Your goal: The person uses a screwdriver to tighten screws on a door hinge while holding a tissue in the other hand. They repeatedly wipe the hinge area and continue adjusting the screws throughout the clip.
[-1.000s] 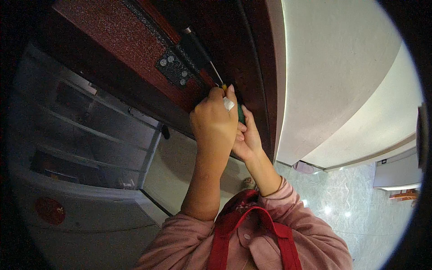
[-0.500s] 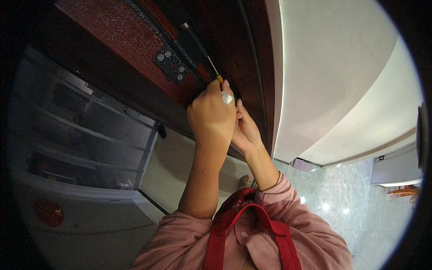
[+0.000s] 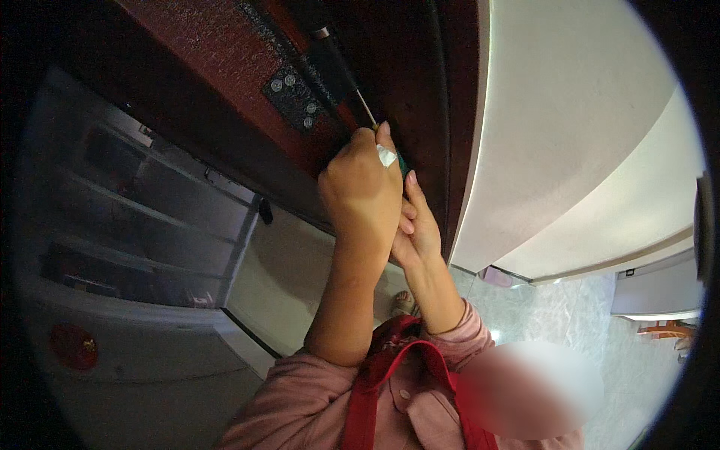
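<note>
My left hand [image 3: 360, 187] is wrapped round a screwdriver [image 3: 365, 107], with a strip of white tape [image 3: 385, 155] near its thumb. The thin metal shaft points up and away to a dark hinge barrel [image 3: 330, 66]; whether the tip sits in a screw I cannot tell. A bit of green handle shows past the left hand. My right hand [image 3: 421, 229] is closed at the handle's lower end, just right of and below the left hand, which hides part of its fingers. Left of the barrel, a black hinge plate [image 3: 294, 97] carries several screws.
A dark red-brown panel [image 3: 424, 97] lies behind the hands, and a speckled reddish panel [image 3: 187, 45] bears the hinge plate. To the right curves a white wall [image 3: 570, 127] above a grey tiled floor [image 3: 581, 315]. Grey slatted metalwork [image 3: 165, 217] stands at the left.
The view has shifted slightly, so the hinge sits a little farther right. My right hand has slid a little lower along the handle, and more green shows between the hands.
</note>
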### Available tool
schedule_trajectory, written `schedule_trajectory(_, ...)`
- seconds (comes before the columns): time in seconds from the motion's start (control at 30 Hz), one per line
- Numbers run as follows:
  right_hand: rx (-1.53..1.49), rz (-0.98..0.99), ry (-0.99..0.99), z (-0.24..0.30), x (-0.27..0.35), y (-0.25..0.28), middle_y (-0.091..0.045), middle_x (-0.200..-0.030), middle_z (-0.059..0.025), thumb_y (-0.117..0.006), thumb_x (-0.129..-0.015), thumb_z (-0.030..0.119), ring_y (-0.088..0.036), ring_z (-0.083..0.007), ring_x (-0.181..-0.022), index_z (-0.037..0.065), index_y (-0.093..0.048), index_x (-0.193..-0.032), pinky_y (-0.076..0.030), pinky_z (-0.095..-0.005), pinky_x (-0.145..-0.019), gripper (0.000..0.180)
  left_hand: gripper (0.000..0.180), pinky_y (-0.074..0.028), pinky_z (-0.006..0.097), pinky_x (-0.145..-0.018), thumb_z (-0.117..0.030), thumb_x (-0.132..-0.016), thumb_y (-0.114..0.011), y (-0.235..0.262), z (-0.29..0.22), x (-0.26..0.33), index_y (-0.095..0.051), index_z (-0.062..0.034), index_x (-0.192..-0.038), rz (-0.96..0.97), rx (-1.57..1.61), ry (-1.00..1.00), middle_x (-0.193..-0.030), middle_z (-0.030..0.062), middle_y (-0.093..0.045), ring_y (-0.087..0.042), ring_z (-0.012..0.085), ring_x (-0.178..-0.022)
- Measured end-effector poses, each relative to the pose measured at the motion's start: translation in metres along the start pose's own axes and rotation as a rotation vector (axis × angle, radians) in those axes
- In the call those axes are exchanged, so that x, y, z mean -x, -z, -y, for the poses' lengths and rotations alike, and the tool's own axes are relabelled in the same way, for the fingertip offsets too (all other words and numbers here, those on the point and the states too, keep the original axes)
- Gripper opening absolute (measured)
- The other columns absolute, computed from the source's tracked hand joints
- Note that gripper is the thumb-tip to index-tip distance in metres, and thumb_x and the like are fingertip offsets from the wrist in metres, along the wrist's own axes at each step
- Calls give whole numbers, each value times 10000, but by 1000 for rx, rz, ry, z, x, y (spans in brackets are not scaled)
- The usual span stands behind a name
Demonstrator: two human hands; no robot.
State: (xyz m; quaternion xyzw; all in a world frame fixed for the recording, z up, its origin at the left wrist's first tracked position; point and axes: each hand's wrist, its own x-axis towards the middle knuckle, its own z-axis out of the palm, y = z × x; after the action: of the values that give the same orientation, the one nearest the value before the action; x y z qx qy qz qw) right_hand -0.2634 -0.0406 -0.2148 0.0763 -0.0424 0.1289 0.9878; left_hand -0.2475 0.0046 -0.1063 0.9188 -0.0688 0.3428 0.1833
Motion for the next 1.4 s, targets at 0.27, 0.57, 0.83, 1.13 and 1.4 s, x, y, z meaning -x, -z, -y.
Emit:
schedule_trajectory(0.27, 494, -189, 500, -1, 31, -22, -419, -511, 15, -595, -937, 207, -341, -47, -373, -63, -477, -1217, -498, -271, -446, 406, 360, -492, 363, -499, -248, -955, -490, -7, 5, 4, -604, -22, -700, 153, 176, -24, -568, 129, -619, -637, 259, -506)
schedule_trajectory(0.57, 805, -241, 707, 9, 48, -39, -489, -573, -1, -630, -907, 138, -409, -42, -412, -52, -528, -1159, -476, -243, -433, 333, 380, -442, 252, -435, -297, -965, -485, 0, -1, 9, -616, -4, -761, 372, 720, 279, -556, 74, -612, -575, 124, -447)
schedule_trajectory(0.83, 1229, -301, 880, 20, 80, -47, -570, -674, -51, -591, -919, 116, -493, -82, -439, -49, -518, -1161, -428, -222, -401, 302, 348, -430, 207, -438, -284, -983, -481, 10, -8, 30, -619, -16, -811, 405, 956, 225, -598, 46, -619, -564, 78, -474)
schedule_trajectory(1.13, 994, -207, 888, 17, 78, -41, -578, -656, -91, -585, -929, 161, -501, -117, -440, -79, -529, -1140, -522, -288, -487, 325, 376, -400, 178, -442, -352, -976, -497, 13, -8, 29, -665, -26, -890, 528, 1140, 282, -592, 21, -598, -531, 50, -476)
schedule_trajectory(1.4, 780, -250, 742, -1, 61, -38, -513, -574, -53, -542, -959, 250, -450, -102, -415, -51, -526, -1168, -510, -277, -468, 367, 329, -446, 200, -449, -301, -962, -540, 11, -1, 26, -647, -14, -840, 381, 925, 234, -616, 37, -622, -587, 78, -500)
